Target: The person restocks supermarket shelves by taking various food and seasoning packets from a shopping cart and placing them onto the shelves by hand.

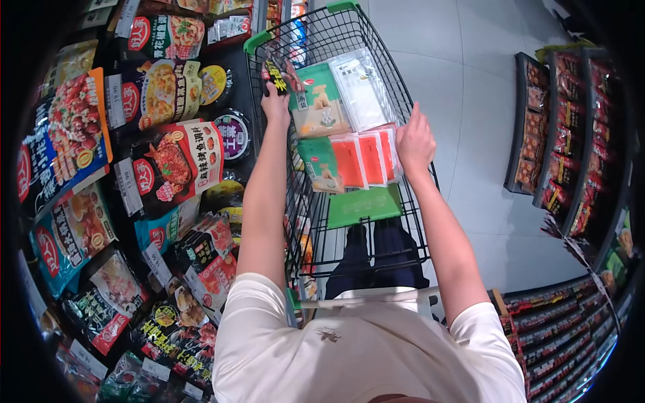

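My left hand (275,106) holds a dark packet with yellow lettering (275,70) at the left side of the wire shopping cart (411,235). My right hand (416,141) is by the cart's right side, beside red-and-white packets (366,160); a finger points forward and the others are curled, and what they hold, if anything, is hidden. Inside the cart lie a green and beige packet (321,104), a clear and white packet (361,87) and a smaller green and beige packet (321,164). Nearer me is the cart's green panel (364,205).
Shelves of bagged seasonings with price tags (127,185) stand close along the cart's left. To the right, across the tiled floor (470,121), are racks of packaged goods (568,134). More shelves (557,336) stand at the lower right. The cart's handle (369,299) is near my body.
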{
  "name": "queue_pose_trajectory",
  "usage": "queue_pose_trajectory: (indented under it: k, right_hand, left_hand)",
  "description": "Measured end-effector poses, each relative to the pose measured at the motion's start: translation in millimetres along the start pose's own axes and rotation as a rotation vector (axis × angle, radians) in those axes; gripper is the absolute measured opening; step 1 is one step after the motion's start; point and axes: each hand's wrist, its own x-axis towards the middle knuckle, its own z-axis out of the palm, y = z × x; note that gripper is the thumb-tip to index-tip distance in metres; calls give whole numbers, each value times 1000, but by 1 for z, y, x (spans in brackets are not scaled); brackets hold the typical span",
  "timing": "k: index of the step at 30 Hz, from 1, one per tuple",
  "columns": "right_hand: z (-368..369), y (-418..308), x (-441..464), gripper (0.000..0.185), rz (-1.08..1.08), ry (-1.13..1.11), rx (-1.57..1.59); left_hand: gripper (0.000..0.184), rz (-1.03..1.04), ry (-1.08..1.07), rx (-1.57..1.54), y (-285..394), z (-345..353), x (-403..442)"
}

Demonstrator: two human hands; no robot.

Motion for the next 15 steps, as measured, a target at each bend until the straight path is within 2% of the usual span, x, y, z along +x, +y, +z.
queue_pose_trajectory:
  k: [2,5,8,11,13,14,15]
  right_hand:
    - [-5,-1,-1,65,6,-26,-18]
    - [2,2,-3,67,-32,72,5]
    - [-9,1,-3,67,18,-68,98]
    - [-14,1,-16,68,-63,37,48]
    - [-31,-18,-40,70,27,-95,234]
    - [-38,-29,-52,70,68,-166,322]
    - [-35,-38,-65,73,75,-297,625]
  left_hand:
    - [55,26,-39,20,16,-6,-46]
    - [54,39,-6,30,51,-26,-121]
    - [48,93,-31,-3,91,-51,-201]
    - [45,77,8,-70,120,-95,-270]
    - [45,182,85,-198,153,-81,-334]
    - [44,165,-28,-246,165,-87,-359]
    - [45,136,-77,-271,184,-84,-390]
